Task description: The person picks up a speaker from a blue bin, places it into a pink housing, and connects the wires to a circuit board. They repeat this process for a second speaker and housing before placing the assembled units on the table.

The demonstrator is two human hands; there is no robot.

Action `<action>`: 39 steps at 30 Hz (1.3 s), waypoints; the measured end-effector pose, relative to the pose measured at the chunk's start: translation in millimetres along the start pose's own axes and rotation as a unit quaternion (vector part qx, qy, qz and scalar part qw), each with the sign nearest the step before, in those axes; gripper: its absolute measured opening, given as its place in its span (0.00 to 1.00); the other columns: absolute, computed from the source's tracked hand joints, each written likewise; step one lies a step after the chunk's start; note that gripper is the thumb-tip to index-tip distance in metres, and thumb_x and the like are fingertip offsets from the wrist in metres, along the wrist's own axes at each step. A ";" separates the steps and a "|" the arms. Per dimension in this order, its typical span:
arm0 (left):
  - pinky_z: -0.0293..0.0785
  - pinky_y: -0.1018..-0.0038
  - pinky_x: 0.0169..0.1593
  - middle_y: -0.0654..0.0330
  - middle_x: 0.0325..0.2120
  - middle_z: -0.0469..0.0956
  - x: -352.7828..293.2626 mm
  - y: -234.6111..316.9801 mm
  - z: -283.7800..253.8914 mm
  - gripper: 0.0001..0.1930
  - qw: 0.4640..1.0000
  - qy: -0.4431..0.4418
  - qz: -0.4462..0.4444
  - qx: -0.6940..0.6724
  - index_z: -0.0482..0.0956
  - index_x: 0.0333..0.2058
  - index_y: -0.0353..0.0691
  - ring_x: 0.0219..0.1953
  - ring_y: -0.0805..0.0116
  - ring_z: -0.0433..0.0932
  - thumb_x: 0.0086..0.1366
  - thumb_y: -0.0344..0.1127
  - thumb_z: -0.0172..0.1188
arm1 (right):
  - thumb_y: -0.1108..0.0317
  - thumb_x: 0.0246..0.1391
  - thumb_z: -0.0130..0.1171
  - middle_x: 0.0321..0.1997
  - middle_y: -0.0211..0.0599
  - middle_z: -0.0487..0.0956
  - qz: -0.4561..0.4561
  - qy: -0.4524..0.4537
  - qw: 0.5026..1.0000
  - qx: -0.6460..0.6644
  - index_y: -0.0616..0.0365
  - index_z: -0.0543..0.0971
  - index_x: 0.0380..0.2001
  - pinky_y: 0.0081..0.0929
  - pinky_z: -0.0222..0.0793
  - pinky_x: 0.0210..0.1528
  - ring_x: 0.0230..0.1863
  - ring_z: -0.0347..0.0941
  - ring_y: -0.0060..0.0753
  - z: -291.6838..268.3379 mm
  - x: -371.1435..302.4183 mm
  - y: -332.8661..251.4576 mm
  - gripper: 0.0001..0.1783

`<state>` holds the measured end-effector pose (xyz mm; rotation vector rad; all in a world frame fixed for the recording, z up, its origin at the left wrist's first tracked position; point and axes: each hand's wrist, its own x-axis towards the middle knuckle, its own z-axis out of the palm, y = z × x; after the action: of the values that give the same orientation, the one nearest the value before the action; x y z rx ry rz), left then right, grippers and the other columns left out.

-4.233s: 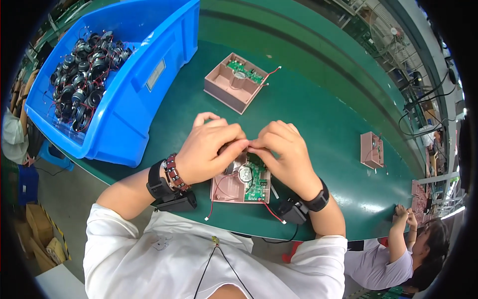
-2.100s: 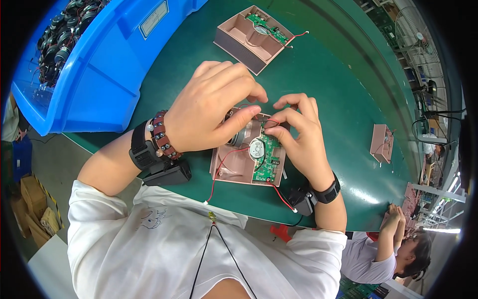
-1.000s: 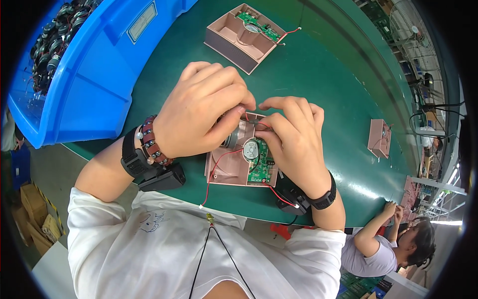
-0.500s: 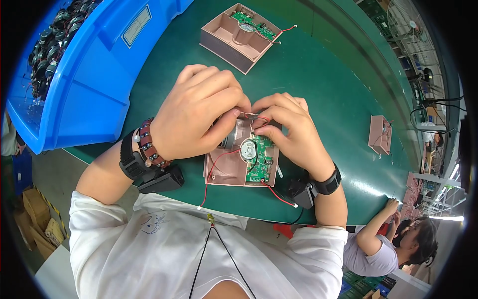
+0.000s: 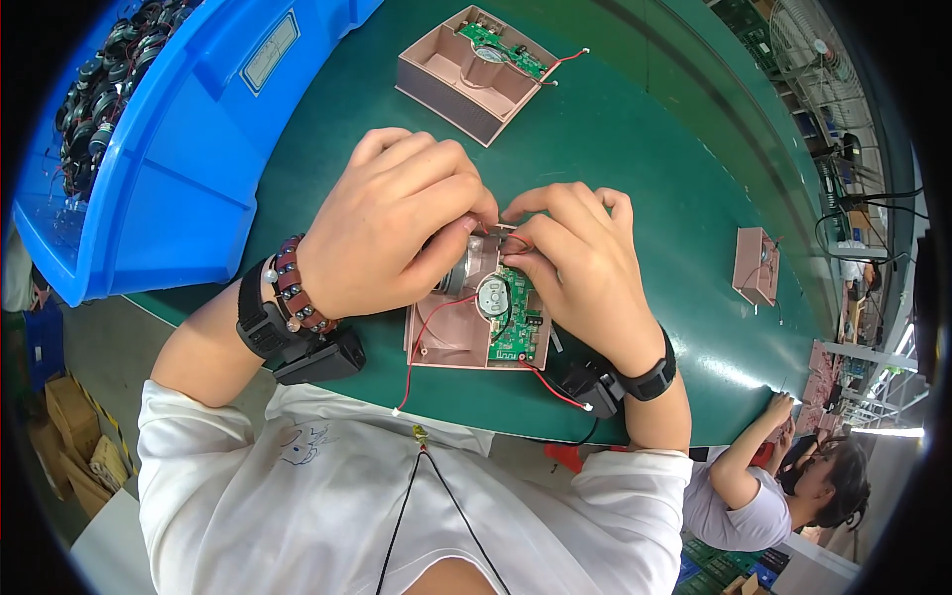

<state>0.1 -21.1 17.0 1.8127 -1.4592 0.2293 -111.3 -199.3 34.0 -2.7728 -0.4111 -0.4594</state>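
Observation:
A pinkish plastic housing (image 5: 451,347) lies open side up before me. Inside it are a green circuit board (image 5: 521,332), a round silver part (image 5: 493,297) and a speaker (image 5: 458,275), which my left hand (image 5: 397,223) partly covers. At the housing's far edge, that hand's thumb and forefinger pinch the end of a wire. Thumb and fingers of my right hand (image 5: 587,273) close on the red and black wire (image 5: 518,241) just beside them. The exact tips are hidden. Two more red leads with white plugs trail over the near edge.
A blue bin (image 5: 188,178) holding several speakers (image 5: 99,109) stands at the left. Another open housing with a board (image 5: 436,84) sits farther back on the green table (image 5: 645,178); a third housing (image 5: 754,266) lies at the right. A co-worker (image 5: 749,486) works at lower right.
My right hand has shifted slightly, its fingers spreading a little while thumb and forefinger stay at the wire. My left hand has hardly moved.

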 end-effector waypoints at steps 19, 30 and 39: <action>0.63 0.67 0.46 0.58 0.31 0.73 -0.9 -3.8 3.4 0.14 0.998 0.002 -0.047 -0.037 0.72 0.38 0.38 0.36 0.60 0.73 0.50 0.21 0.53 | 0.76 0.36 0.64 0.32 0.32 0.70 0.063 -0.154 0.983 -0.074 0.57 0.74 0.22 0.33 0.58 0.42 0.41 0.70 0.32 -10.0 25.7 -15.4 0.09; 0.68 0.68 0.43 0.58 0.31 0.74 -5.1 -18.3 18.8 0.12 0.987 0.030 -0.110 -0.112 0.71 0.39 0.38 0.36 0.62 0.76 0.55 0.22 0.50 | 0.75 0.38 0.65 0.35 0.33 0.74 0.141 -0.137 0.979 0.054 0.58 0.75 0.24 0.32 0.61 0.43 0.36 0.72 0.38 -5.6 7.0 3.1 0.08; 0.72 0.68 0.41 0.56 0.31 0.75 -9.7 -20.1 17.0 0.12 0.974 0.019 -0.148 -0.172 0.70 0.41 0.36 0.36 0.60 0.77 0.57 0.23 0.49 | 0.75 0.41 0.64 0.38 0.32 0.74 0.104 -0.025 0.986 0.127 0.59 0.75 0.23 0.34 0.61 0.46 0.41 0.71 0.37 4.0 -1.4 -3.8 0.07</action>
<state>9.4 -24.4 -9.2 1.6982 -1.1045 -0.1325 -112.8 -194.8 30.8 -2.5460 -0.1743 -0.2669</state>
